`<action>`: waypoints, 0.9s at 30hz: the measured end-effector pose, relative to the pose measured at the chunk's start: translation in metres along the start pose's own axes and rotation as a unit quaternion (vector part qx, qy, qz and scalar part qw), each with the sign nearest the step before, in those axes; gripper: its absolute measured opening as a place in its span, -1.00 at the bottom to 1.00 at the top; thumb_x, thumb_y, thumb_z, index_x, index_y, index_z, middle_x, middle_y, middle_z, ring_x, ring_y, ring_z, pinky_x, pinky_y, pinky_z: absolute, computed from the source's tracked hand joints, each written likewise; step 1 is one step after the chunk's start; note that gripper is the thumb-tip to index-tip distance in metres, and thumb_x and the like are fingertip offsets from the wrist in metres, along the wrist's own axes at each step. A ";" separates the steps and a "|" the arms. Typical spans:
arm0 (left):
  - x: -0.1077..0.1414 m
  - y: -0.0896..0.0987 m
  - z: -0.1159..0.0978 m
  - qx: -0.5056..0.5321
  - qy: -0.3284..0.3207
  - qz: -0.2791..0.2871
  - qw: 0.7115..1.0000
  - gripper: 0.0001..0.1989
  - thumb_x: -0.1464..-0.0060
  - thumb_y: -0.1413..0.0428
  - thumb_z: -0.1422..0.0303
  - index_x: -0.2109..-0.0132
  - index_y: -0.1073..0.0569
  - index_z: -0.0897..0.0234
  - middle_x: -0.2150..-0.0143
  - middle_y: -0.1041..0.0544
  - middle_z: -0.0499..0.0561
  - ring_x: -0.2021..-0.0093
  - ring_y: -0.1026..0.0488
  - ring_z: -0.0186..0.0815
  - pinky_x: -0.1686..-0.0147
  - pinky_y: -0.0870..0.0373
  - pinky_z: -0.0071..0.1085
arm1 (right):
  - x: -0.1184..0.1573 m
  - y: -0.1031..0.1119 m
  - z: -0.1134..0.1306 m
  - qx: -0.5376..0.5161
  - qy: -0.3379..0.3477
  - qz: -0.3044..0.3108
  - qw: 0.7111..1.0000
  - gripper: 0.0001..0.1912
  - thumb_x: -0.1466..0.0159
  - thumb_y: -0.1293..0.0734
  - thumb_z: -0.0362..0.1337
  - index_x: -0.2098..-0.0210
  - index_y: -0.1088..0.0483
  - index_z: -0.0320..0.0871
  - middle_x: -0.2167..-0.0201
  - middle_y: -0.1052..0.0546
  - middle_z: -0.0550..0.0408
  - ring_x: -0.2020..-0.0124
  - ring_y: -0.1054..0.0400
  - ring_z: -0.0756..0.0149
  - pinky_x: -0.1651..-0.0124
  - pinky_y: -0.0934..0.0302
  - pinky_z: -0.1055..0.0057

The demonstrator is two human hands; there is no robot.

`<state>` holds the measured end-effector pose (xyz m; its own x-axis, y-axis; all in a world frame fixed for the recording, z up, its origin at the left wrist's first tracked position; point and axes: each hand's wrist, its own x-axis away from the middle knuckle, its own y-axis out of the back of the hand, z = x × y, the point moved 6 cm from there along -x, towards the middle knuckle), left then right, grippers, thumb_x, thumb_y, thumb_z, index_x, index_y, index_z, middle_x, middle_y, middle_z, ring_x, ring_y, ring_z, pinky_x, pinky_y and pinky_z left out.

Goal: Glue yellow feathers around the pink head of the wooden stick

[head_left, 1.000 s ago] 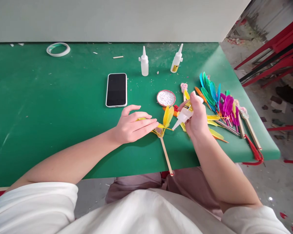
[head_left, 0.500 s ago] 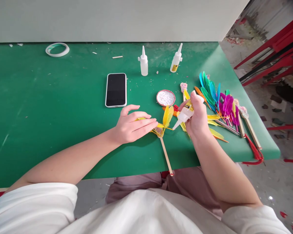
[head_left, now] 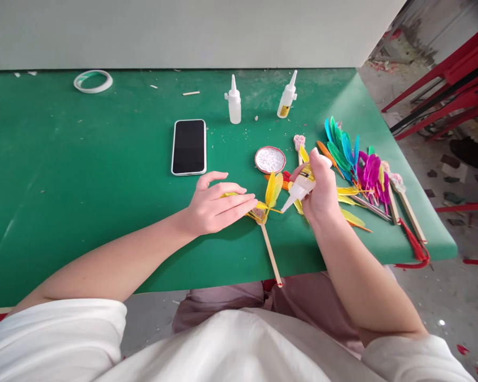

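Observation:
My left hand (head_left: 219, 206) is closed on a yellow feather (head_left: 264, 206), whose quill sticks out to the right past the fingertips. In my right hand (head_left: 322, 188) is a white glue bottle (head_left: 302, 183) with a yellow label, tilted nozzle-down, its tip at the quill's end. Below the fingers lies a wooden stick (head_left: 271, 254) with a pinkish head, partly hidden by my left hand. Upright yellow feathers (head_left: 273, 190) rise by that head. Loose yellow feathers (head_left: 352, 217) lie beyond my right wrist.
A phone (head_left: 188, 147), a small dish of white bits (head_left: 270, 159), two upright glue bottles (head_left: 235, 101) and a tape roll (head_left: 93, 81) are on the green table (head_left: 83, 159). Purple feathers (head_left: 369, 172), blue feathers (head_left: 347, 148) and tasselled sticks (head_left: 410, 209) lie at right.
Hardly anything differs. Both hands keep their places, with the glue bottle's tip still at the feather's quill.

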<state>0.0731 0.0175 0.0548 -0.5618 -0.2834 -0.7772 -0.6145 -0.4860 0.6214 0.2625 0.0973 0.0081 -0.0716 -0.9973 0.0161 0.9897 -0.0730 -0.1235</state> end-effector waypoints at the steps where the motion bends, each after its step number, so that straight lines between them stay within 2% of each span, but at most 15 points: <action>1: 0.000 0.000 0.000 0.003 0.002 0.002 1.000 -0.81 -0.01 -0.16 0.48 0.21 -0.48 0.09 0.27 -0.56 -0.17 0.23 -0.45 -0.40 0.04 -0.21 -0.26 | 0.000 0.000 0.000 0.004 0.002 0.006 1.000 -0.45 -0.14 -0.10 0.22 0.62 -0.28 -0.13 0.69 -0.23 0.16 0.67 -0.17 0.46 0.65 -0.05 0.41; 7: 0.000 0.000 0.000 0.014 0.007 0.003 1.000 -0.78 -0.01 -0.16 0.48 0.19 -0.46 0.08 0.27 -0.56 -0.17 0.24 -0.47 -0.40 0.04 -0.21 -0.26 | 0.000 -0.002 0.003 0.031 0.037 0.030 0.998 -0.43 -0.14 -0.08 0.23 0.62 -0.27 -0.13 0.71 -0.20 0.16 0.68 -0.15 0.47 0.66 0.00 0.43; 17: 0.000 0.000 -0.001 -0.005 -0.002 0.008 1.000 -0.80 -0.02 -0.16 0.46 0.20 -0.46 0.07 0.27 -0.56 -0.18 0.25 -0.47 -0.40 0.06 -0.24 -0.26 | -0.002 -0.002 0.006 0.037 0.056 0.030 0.997 -0.45 -0.16 -0.07 0.21 0.61 -0.23 -0.12 0.70 -0.21 0.16 0.70 -0.11 0.48 0.69 0.04 0.43; 24: -0.003 0.003 -0.002 0.000 -0.011 0.003 1.000 -0.81 0.01 -0.19 0.47 0.22 -0.46 0.11 0.26 -0.56 -0.19 0.25 -0.47 -0.41 0.06 -0.23 -0.28 | 0.001 -0.005 0.005 0.047 0.045 0.041 0.997 -0.47 -0.17 -0.08 0.19 0.59 -0.28 -0.12 0.69 -0.19 0.17 0.67 -0.15 0.47 0.64 0.01 0.44; 27: -0.002 0.002 -0.002 0.006 -0.006 0.006 1.000 -0.79 0.00 -0.18 0.47 0.20 -0.46 0.09 0.26 -0.56 -0.19 0.25 -0.47 -0.40 0.07 -0.23 -0.26 | 0.000 -0.003 0.008 0.022 0.034 0.017 0.999 -0.50 -0.18 -0.12 0.15 0.60 -0.28 -0.12 0.70 -0.19 0.19 0.68 -0.13 0.50 0.64 0.01 0.45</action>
<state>0.0739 0.0158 0.0576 -0.5763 -0.2786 -0.7683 -0.6141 -0.4726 0.6320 0.2607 0.0972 0.0167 -0.0455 -0.9975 -0.0543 0.9961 -0.0411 -0.0782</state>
